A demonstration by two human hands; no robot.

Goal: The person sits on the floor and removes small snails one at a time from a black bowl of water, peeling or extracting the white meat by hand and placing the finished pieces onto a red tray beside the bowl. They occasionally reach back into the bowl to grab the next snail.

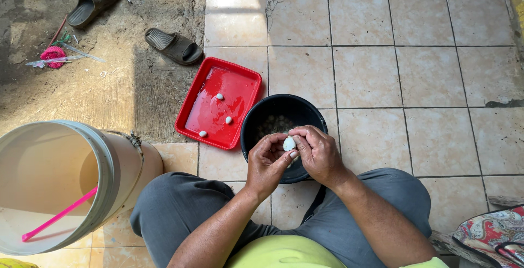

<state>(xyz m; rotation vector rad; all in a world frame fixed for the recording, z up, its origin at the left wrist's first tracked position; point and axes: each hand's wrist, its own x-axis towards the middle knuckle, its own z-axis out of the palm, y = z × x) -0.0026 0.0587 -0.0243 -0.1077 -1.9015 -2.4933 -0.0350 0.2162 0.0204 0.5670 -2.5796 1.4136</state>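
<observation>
I saw both hands pinched around one small white egg (289, 143) right over the near rim of the black bucket (256, 119), the left hand (266, 164) cupping it from below with curled fingers and the right hand (318, 153) gripping it from the side. Just left of the bucket sat a red tray (192, 96) with three more white eggs (220, 96) lying apart on it. A large cream bucket (117, 164) holding a pink stick (60, 214) stood beside my left knee.

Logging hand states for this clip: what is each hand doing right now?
Left hand: closed, fingers pinching the small white egg.
Right hand: closed on the same egg, above the black bowl.
</observation>
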